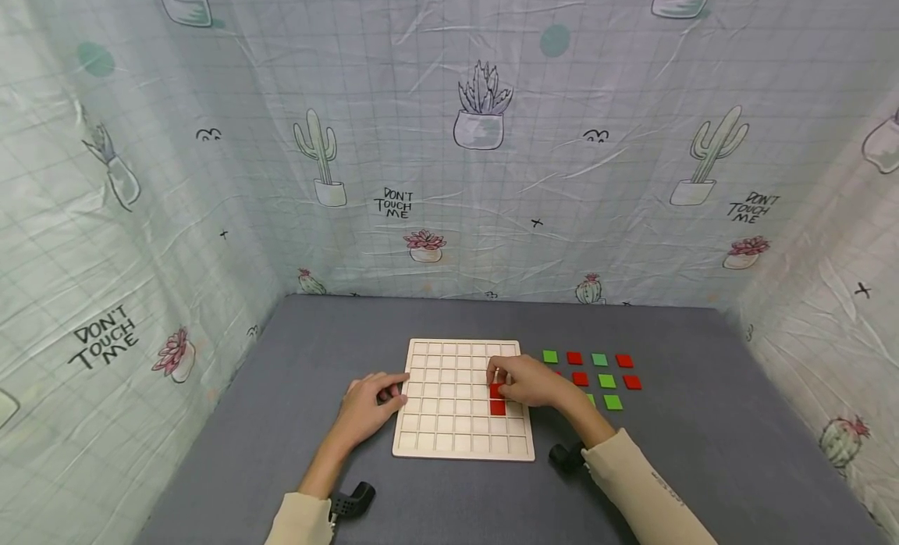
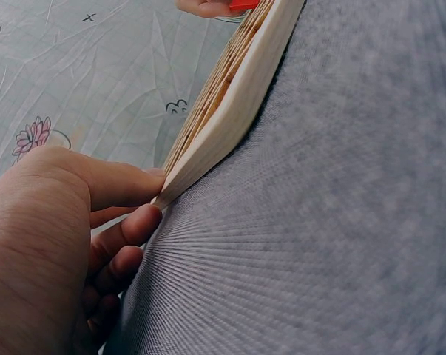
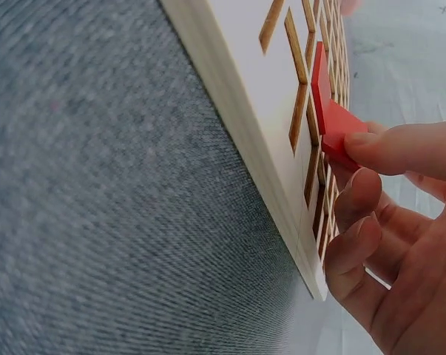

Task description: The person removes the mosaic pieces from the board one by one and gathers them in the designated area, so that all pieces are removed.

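A pale wooden grid board (image 1: 456,454) lies on the grey table, with a red square tile (image 1: 497,407) set in one of its cells. My right hand (image 1: 527,379) is over the board's right part and pinches another red tile (image 3: 343,129) between thumb and fingers. In the right wrist view this tile is tilted and meets the placed red tile (image 3: 321,89). At the board's left edge, my left hand (image 1: 368,404) holds the rim with thumb and fingertips; the left wrist view shows the thumb and a finger at the board's edge (image 2: 230,118).
Right of the board are rows of loose red and green tiles, among them a green tile (image 1: 613,402) and a red tile (image 1: 624,361); the right hand and forearm partly cover some. A patterned cloth (image 1: 477,217) hangs behind and beside the grey table (image 1: 337,326).
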`<state>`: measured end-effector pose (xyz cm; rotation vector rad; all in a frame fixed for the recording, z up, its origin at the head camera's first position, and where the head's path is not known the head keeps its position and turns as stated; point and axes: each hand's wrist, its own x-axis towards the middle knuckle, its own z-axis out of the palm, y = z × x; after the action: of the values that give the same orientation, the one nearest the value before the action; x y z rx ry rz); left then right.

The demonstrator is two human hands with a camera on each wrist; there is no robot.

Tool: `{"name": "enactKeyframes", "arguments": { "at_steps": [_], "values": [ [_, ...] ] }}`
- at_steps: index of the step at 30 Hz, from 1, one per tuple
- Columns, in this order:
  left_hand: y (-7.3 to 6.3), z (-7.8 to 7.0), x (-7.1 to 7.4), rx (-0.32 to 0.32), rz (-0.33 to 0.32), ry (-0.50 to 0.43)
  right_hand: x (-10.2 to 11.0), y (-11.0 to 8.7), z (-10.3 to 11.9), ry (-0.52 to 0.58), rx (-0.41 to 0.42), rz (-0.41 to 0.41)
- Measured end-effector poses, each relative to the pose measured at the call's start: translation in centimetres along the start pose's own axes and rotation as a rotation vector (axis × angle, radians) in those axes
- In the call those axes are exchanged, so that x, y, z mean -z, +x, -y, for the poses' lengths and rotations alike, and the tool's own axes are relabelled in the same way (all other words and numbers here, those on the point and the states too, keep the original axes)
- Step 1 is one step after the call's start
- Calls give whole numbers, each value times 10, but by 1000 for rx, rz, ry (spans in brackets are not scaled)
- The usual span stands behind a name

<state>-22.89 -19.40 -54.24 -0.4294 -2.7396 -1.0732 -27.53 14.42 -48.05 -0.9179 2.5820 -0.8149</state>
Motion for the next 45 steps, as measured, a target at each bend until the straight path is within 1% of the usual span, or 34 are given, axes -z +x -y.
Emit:
{"name": "enactKeyframes", "arguments": {
  "at_steps": [6, 10, 13, 18, 25, 30, 35, 38, 42, 45],
  "values": [
    [0, 0, 0, 1, 2, -1, 7, -6, 3, 66, -31, -19],
    [1, 0, -1, 1, -2, 2, 15, -13, 3, 92, -34, -36],
    [1, 1, -1, -1, -11, 3, 22, -21, 1, 78, -21, -51],
    [0, 2, -3, -7, -32, 17, 34, -37, -5, 35, -23, -82],
    [0, 2, -2, 19, -5, 0, 49, -67, -22, 9, -39, -111],
    [1, 1, -2, 13, -5, 3, 61, -90, -34, -17, -59, -133],
    [1, 1, -1, 16, 0, 5, 73, -111, -49, -40, -96, -133],
    [1, 0, -1, 20, 7, 2, 79, -123, -57, -29, -111, -126],
    [1, 0, -1, 18, 5, 3, 85, -137, -69, -17, -137, -120],
    [1, 0, -1, 21, 6, 4, 87, -147, -78, -33, -158, -127]
  ]
}}
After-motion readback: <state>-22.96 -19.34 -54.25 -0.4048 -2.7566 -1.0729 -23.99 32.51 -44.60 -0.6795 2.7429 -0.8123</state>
